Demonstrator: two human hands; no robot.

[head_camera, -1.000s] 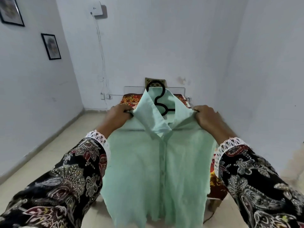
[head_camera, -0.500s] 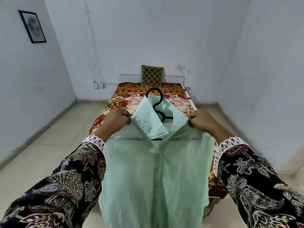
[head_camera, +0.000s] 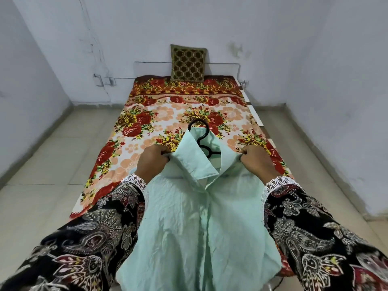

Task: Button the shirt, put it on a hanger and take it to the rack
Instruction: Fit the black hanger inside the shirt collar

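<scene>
Head-camera view down over a bed in a bare white-walled room. Held up in the near centre: a pale mint-green button-front cotton shirt point(head_camera: 189, 227), hanging lengthwise toward the camera, above the near end of the bed. Already threaded inside it: a black plastic hanger point(head_camera: 204, 139), its hook poking out past the collar on the far side, one shoulder bar visible within the open neck.

Left hand point(head_camera: 152, 162), fingers curled tight, gripping the shirt's left shoulder beside the collar. Right hand point(head_camera: 255, 161), likewise clenched, gripping the right shoulder fabric. Both wrists in black paisley-print sleeves with white lace cuffs point(head_camera: 134, 182).

Placket closed down the front, with small buttons visible along it; top of the neck spread open, collar points flipped up. Whether the topmost button is fastened: cannot tell.

Beyond the shirt: a single bed covered by a red, orange and cream floral bedsheet point(head_camera: 147, 127), with an olive and gold patterned square cushion point(head_camera: 187, 63) propped upright against the far wall. Beige tiled floor point(head_camera: 42, 175) on the left and right of the bed.

Judged progress: buttoning apparently done, hanger in place, shoulders seemingly being settled over it. Left to do: perhaps straightening the collar, then carrying the shirt to the rack. No rack in view.
</scene>
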